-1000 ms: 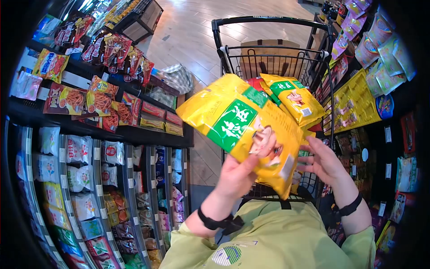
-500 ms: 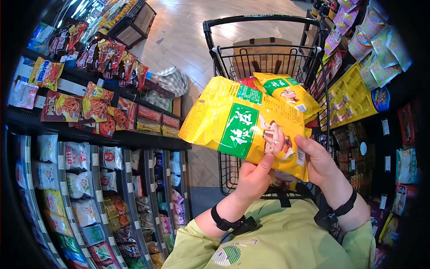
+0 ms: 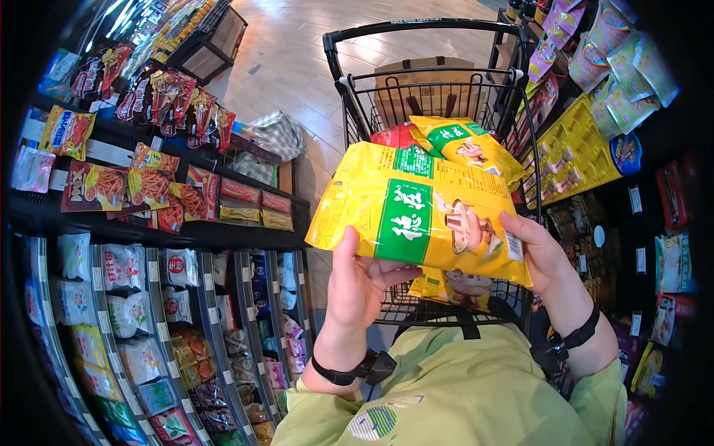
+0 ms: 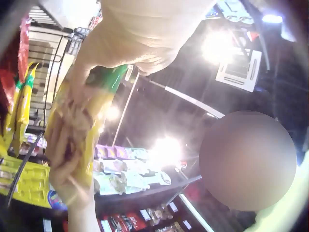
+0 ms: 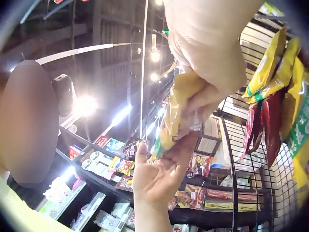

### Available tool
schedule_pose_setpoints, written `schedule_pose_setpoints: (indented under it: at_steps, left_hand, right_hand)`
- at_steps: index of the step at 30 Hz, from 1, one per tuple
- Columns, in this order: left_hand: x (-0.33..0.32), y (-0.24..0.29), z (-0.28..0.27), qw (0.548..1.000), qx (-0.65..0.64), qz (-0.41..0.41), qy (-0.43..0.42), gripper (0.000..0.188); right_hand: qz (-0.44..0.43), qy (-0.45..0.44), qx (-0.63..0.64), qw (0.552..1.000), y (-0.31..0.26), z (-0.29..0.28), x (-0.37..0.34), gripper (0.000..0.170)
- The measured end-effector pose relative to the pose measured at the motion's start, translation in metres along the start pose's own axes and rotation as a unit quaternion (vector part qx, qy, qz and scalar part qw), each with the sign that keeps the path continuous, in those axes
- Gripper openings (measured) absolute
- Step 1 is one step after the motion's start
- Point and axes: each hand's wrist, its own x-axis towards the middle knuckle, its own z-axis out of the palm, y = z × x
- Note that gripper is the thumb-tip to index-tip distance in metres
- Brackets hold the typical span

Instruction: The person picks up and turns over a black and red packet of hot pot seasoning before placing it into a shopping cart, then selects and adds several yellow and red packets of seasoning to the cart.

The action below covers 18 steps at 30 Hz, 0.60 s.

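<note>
A yellow snack bag [image 3: 476,186] with a green label panel and a picture of food in a bowl lies tilted before me in the head view. My right hand [image 3: 541,256] grips its right end, thumb on the front and fingers behind. At the lower left corner is my left hand [image 3: 353,286], its thumb upright at the edge and its fingers reaching underneath. The right wrist view shows that left palm [image 5: 157,181] facing up, fingers extended below the bag. Behind it, more yellow bags [image 3: 472,145] and a red packet [image 3: 394,137] rest in a black shopping cart [image 3: 428,24].
Shelves of hanging snack packets [image 3: 97,186] and slotted racks of bagged goods [image 3: 178,271] line the left. On the right hang pastel pouches [image 3: 625,52] and a yellow display sheet [image 3: 561,152]. A cardboard box [image 3: 425,89] is at the cart's far end, above wooden flooring [image 3: 290,52].
The bag has turned to lie more level. My right hand has come onto its right end and grips it. My left hand has shifted from the bag's lower middle to its left corner.
</note>
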Motion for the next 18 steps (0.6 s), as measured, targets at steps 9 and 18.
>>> schedule_pose_setpoints:
  at_steps: [9,18]
  left_hand:
    - [0.000,0.000,-0.008,0.999,0.008,-0.031,0.001,0.055]
    - [0.021,-0.018,-0.020,0.953,0.296,-0.062,0.016,0.073]
  right_hand:
    - [0.020,-0.002,0.013,1.000,0.000,-0.012,0.000,0.049]
    - [-0.103,0.101,0.048,0.988,-0.012,-0.038,0.028,0.038]
